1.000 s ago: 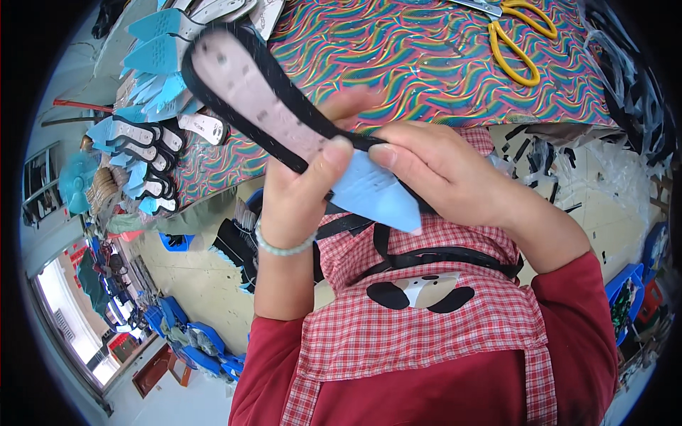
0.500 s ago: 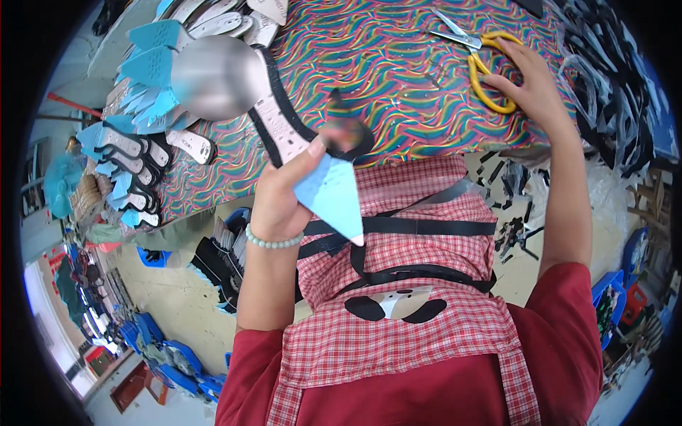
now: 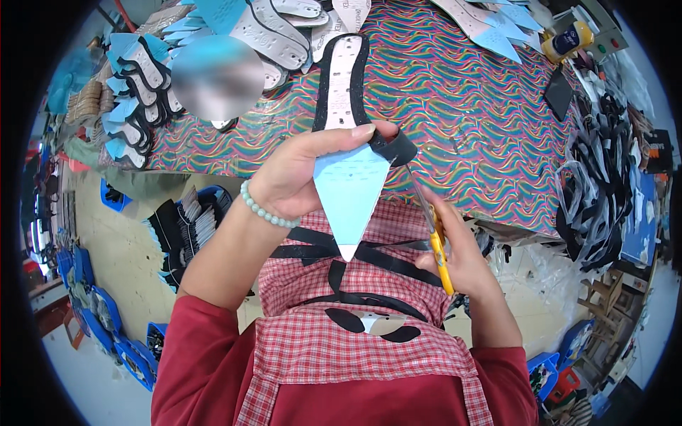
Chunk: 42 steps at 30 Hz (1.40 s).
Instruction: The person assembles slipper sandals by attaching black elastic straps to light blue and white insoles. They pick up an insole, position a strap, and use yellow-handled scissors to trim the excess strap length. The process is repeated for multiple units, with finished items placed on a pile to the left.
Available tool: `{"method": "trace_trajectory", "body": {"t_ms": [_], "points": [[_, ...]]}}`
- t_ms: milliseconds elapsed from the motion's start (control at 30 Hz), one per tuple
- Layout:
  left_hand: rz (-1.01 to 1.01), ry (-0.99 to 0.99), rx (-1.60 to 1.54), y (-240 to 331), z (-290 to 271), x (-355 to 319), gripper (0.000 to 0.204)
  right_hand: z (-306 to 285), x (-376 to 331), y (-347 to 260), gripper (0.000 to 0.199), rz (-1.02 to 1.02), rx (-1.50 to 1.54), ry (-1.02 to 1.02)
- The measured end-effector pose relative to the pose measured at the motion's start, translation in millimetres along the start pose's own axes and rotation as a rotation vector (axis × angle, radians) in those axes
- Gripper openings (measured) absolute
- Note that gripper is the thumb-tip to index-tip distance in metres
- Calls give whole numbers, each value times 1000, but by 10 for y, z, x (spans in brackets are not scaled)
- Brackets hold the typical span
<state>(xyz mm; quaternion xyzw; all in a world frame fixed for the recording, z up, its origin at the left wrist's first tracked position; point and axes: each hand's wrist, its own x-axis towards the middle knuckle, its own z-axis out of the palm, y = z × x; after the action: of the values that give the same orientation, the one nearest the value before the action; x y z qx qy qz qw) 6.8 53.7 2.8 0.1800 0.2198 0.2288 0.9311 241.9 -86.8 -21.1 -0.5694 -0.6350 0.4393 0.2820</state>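
Two hands above the table [image 3: 497, 128] edge; left hand [image 3: 298, 174] clamped on shoe piece [image 3: 348, 142], right hand [image 3: 462, 255] gripping yellow scissors [image 3: 435, 238], blades at its black rim; open lap below

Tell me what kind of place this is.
Most likely a shoe-making workshop: stacks of cut shoe parts on a patterned worktable, and the left hand holds one while the right hand holds scissors.

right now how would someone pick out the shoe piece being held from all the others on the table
Start at the wavy rainbow-patterned table, then come to its near edge, where the left hand lifts one shoe piece. Unlike the stacked ones, its pale blue pointed end hangs toward the checked apron.
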Motion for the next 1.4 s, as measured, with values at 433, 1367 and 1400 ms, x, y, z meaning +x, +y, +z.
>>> {"method": "trace_trajectory", "body": {"t_ms": [433,1367,1400], "points": [[257,240,437,-72,34,-73,35,-334,281,155,60,-145,-606,432],[337,-437,-214,-38,243,212,80,1041,410,-66,41,262,1922,-1185],[345,-565,-287,-84,182,217,79,960,411,-171,36,228,1730,-1088]]}}
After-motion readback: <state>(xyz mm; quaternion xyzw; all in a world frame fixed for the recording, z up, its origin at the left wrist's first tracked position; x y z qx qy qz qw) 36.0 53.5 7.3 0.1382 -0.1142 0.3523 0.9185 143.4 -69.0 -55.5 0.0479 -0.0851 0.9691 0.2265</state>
